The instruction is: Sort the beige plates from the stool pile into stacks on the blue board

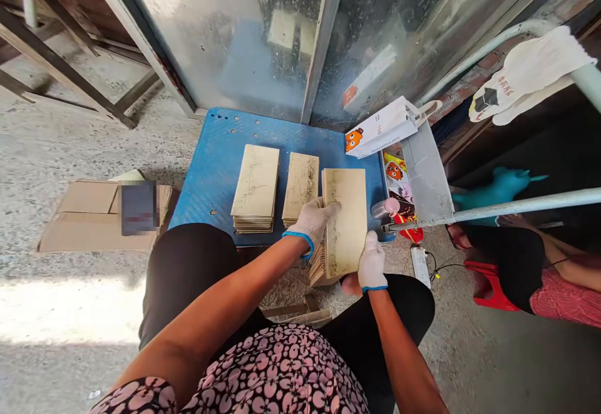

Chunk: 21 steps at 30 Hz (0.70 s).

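Note:
My left hand, in a white glove with a blue cuff, is closed on the left edge of a pale rectangular panel, thumb on top. Along that panel's left side runs a dark speckled band. My right hand, gloved the same way, grips its lower right edge; those fingers are partly hidden. Beneath, a stack of similar panels shows its layered edges. To the left, a lower stack with dark marks and a taller, neat stack lie on a blue table.
A white paper bag lies at the table's back right, by a clear cup with a pink lid. Glass panes border the far side. Flattened cardboard is on the floor at left. Another person's arm shows at right, above a red stool.

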Available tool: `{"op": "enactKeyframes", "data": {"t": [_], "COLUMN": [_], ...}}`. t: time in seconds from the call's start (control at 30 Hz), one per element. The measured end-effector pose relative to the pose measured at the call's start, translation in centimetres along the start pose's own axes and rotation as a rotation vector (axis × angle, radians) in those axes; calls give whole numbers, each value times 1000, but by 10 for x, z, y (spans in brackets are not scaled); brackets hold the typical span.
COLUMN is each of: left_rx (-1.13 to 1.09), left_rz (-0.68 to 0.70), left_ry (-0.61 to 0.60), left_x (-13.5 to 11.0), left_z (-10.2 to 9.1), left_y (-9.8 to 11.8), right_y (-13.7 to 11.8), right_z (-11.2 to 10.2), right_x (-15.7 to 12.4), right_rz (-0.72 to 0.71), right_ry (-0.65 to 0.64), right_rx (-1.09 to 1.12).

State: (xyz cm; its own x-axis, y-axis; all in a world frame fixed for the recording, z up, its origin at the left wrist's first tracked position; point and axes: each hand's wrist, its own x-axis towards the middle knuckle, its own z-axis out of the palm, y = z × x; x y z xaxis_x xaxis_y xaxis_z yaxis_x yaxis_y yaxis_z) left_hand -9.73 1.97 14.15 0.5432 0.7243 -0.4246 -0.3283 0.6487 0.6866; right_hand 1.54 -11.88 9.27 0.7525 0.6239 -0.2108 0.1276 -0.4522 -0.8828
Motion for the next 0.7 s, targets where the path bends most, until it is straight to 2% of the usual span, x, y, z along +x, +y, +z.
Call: {"op": "enactKeyframes", "data": {"t": [0.07,0.13,0.27,0.33,0.4,0.57,0.63,0.7], "left_rx": [8,6,40,106,194,413,496,597], "left_rz": [15,29,40,40,47,113,161,195], "left_ry": [34,43,98,105,78,-58,-133,-189], "left_x": [-10,-21,-45,-54,-62,-76,-81,-87], "left_z": [-7,-13,-24,-29,-35,-44,-45,-47], "left_y": [-8,-15,-20,-21,-25,-38,-42,-45], "right_y": [3,3,-13,-28,-48,-96,-105,-107], "right_z": [1,-2,-25,-40,-52,-64,-63,-60], "right_x": [-10,-16,-12,-7,-3,-10,-16,-21], "right_rz": [65,55,-76,-134,-222,-531,-585,-570], "right_ry": [39,36,16,35,1,-267,-418,-564], "right_rx": [60,37,-98,-117,-181,-560,-679,-755]}}
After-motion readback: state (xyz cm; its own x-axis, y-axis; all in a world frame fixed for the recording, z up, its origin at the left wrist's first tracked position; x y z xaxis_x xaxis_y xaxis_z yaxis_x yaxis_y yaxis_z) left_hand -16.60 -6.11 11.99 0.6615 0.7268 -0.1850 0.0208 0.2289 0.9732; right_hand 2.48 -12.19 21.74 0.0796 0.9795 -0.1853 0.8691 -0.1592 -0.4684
